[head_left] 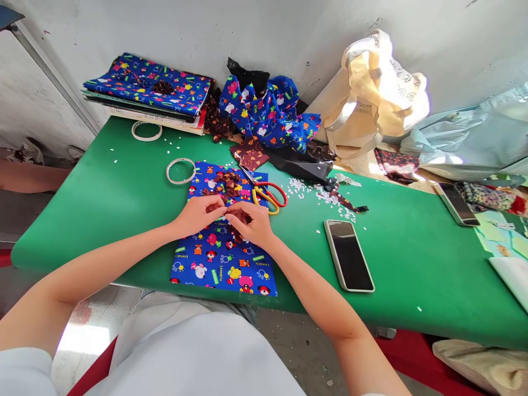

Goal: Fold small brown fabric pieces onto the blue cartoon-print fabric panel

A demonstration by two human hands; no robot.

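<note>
My left hand (pixel 198 215) and my right hand (pixel 254 223) meet over a blue cartoon-print cloth (pixel 223 272) lying flat on the green tabletop. Thumb and fingers of both are pinched together at a small brown fabric piece (pixel 226 211), mostly covered by the fingertips. Just beyond my hands, a little heap of brown fabric scraps (pixel 229 186) rests on the cloth. Some more brown fabric shows below my right fingers. Scissors with red and yellow handles (pixel 280 200) lie beside the scraps, partly over the cloth's right edge.
Two tape rolls (pixel 181 181) lie to the left. A white-cased phone (pixel 350 258) is on the right, below scattered white paper bits (pixel 299 187). At the back stand a folded cloth stack (pixel 144 88), crumpled blue cloth (pixel 268 118) and a cream tote bag (pixel 363 110).
</note>
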